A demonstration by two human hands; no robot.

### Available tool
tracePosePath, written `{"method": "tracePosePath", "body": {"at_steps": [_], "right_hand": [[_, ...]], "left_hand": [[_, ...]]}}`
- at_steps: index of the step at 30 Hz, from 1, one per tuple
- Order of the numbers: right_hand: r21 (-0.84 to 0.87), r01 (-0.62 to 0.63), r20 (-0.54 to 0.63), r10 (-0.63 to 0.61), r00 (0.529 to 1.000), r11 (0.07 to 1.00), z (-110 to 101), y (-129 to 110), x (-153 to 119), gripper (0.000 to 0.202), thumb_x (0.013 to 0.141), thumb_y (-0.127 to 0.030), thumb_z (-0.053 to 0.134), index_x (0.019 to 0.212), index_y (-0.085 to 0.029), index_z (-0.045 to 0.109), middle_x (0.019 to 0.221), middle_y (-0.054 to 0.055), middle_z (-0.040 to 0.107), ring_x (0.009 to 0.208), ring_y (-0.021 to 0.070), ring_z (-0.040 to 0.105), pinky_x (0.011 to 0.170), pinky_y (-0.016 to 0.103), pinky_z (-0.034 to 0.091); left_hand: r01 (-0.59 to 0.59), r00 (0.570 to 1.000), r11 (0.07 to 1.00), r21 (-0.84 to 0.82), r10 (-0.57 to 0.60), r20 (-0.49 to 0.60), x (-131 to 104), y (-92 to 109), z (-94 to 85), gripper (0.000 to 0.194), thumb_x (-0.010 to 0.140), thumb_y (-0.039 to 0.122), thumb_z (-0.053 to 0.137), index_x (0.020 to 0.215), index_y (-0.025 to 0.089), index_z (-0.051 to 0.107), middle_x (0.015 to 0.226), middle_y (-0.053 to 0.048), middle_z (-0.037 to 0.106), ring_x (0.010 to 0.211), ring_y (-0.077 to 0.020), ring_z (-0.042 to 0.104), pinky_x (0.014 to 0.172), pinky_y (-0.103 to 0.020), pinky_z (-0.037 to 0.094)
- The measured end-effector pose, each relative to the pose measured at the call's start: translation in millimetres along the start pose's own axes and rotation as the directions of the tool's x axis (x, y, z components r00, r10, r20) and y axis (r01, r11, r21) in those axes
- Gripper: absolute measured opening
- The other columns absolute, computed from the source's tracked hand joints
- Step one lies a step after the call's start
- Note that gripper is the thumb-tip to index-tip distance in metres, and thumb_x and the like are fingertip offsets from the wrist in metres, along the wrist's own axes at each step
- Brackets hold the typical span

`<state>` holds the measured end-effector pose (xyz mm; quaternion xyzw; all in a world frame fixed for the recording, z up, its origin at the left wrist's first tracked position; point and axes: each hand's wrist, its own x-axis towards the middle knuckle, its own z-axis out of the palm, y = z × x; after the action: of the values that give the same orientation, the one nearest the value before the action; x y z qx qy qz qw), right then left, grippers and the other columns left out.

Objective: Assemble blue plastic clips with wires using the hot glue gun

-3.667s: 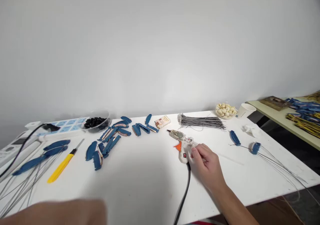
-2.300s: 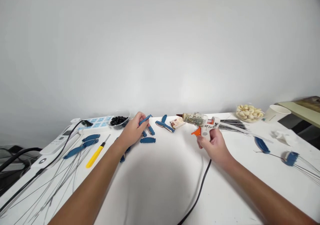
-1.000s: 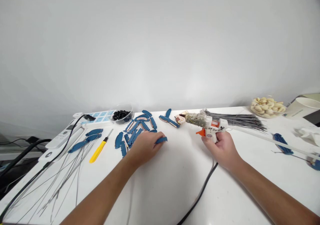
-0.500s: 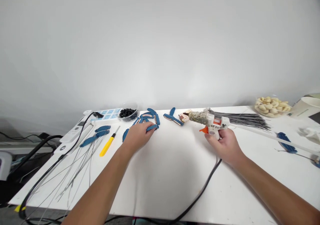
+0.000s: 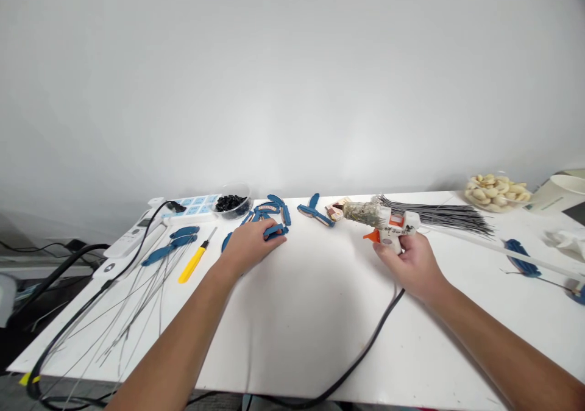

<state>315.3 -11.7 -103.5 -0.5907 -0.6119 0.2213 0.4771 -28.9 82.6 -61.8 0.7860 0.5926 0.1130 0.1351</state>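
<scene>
Between the fingers of my left hand [image 5: 250, 245] is a small blue curved piece [image 5: 275, 232], held just in front of a pile of similar blue pieces [image 5: 267, 207]. My right hand [image 5: 414, 264] grips a white hot glue gun [image 5: 381, 216] by its handle. Its nozzle points left, and the orange trigger [image 5: 372, 235] faces my left hand. Beyond the nozzle lies a small printed block [image 5: 336, 208], and several blue pieces [image 5: 316, 211] lie crossed to its left. The glue gun's black cord runs down over the front of the table.
At left lie a yellow-handled screwdriver [image 5: 194, 263], blue pieces on thin wires [image 5: 169, 246] and a power strip [image 5: 121, 240]. A bowl of black bits [image 5: 232, 202] stands behind. To the right are black wires [image 5: 434, 214], a bowl of pale pieces [image 5: 496, 192] and a paper cup [image 5: 560, 194].
My left hand has lifted the blue piece slightly and turned it, so more of it shows between the fingers. The glue gun stays nearly in place; the view has shifted slightly.
</scene>
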Motion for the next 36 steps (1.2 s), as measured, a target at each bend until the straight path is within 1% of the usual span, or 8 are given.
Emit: {"method": "tracePosePath", "body": {"at_steps": [5,9,11,15,21,28,33,36], "right_hand": [[0.025,-0.028,-0.01,0.029,1.0,0.999,0.1,-3.6,-0.9,0.012,0.083,-0.03,0.065,0.075,-0.021,0.062,0.064,-0.002,0.058,0.063,0.0184,0.054,0.059,0.03,0.043],[0.096,-0.046,-0.021,0.048,0.999,0.994,-0.7,-6.0,-0.1,0.011,0.082,-0.029,0.068,0.086,-0.019,0.071,0.083,0.004,0.071,0.081,0.0246,0.066,0.072,0.034,0.051],[0.157,-0.063,-0.023,0.067,0.997,0.986,-0.3,-6.6,-0.1,0.012,0.085,-0.029,0.067,0.09,-0.019,0.07,0.087,0.006,0.073,0.082,0.0249,0.069,0.074,0.035,0.055],[0.265,-0.103,0.004,0.105,0.994,0.959,2.2,-6.3,-0.4,0.008,0.09,-0.027,0.063,0.095,-0.022,0.059,0.064,-0.003,0.06,0.059,0.0179,0.059,0.06,0.031,0.052],[0.375,-0.147,0.105,0.115,0.988,0.915,4.9,-7.8,0.1,0.015,0.097,-0.031,0.06,0.108,-0.022,0.061,0.066,-0.005,0.055,0.053,0.0147,0.053,0.052,0.029,0.049],[0.438,-0.213,0.23,0.12,0.966,0.874,6.3,-11.3,-0.6,0.015,0.1,-0.033,0.059,0.107,-0.021,0.064,0.074,-0.003,0.058,0.055,0.0136,0.055,0.055,0.029,0.05],[0.386,-0.284,0.314,0.164,0.935,0.878,10.2,-10.9,-5.4,0.017,0.099,-0.031,0.061,0.108,-0.019,0.07,0.068,-0.004,0.055,0.055,0.0137,0.055,0.057,0.03,0.047],[0.366,-0.309,0.345,0.181,0.921,0.878,10.8,-14.3,-8.6,0.018,0.1,-0.032,0.061,0.109,-0.019,0.07,0.07,-0.002,0.057,0.059,0.0154,0.055,0.058,0.031,0.047]], "left_hand": [[0.002,0.999,0.974,-0.226,-0.012,-0.043,-1.1,0.6,-1.8,0.029,0.083,0.05,0.077,0.074,0.025,0.066,0.072,0.0,0.064,0.068,-0.0211,0.049,0.062,-0.031,0.025],[-0.018,0.996,0.853,-0.522,-0.03,-0.083,-5.1,11.9,-4.3,0.036,0.086,0.056,0.074,0.078,0.023,0.062,0.068,0.001,0.051,0.065,-0.0171,0.039,0.062,-0.03,0.026],[-0.031,0.997,0.717,-0.697,-0.022,-0.067,-6.8,22.9,-2.7,0.04,0.092,0.063,0.061,0.087,0.023,0.059,0.069,0.003,0.044,0.063,-0.0153,0.037,0.061,-0.028,0.03],[0.04,0.995,0.392,-0.919,0.066,0.071,-9.7,51.0,5.1,0.043,0.099,0.065,0.034,0.096,0.024,0.047,0.068,0.007,0.024,0.052,-0.0121,0.022,0.055,-0.027,0.033],[0.359,0.905,-0.148,-0.922,0.297,0.304,-8.3,85.5,19.7,0.033,0.102,0.055,0.043,0.097,0.023,0.053,0.069,0.007,0.026,0.049,-0.0087,0.018,0.05,-0.022,0.027],[0.385,0.89,-0.166,-0.908,0.329,0.317,-7.6,88.2,48.6,0.04,0.108,0.051,0.044,0.091,0.019,0.06,0.081,-0.001,0.051,0.064,-0.0125,0.047,0.064,-0.026,0.043],[0.48,0.805,-0.086,-0.873,0.439,0.4,-9.2,77.8,53.6,0.05,0.11,0.051,0.041,0.105,0.011,0.071,0.063,0.001,0.046,0.054,-0.0115,0.035,0.058,-0.026,0.035],[0.517,0.783,-0.121,-0.848,0.466,0.411,-7.0,74.0,54.1,0.05,0.11,0.053,0.041,0.11,0.013,0.072,0.058,0.005,0.036,0.051,-0.01,0.025,0.055,-0.024,0.029]]}}
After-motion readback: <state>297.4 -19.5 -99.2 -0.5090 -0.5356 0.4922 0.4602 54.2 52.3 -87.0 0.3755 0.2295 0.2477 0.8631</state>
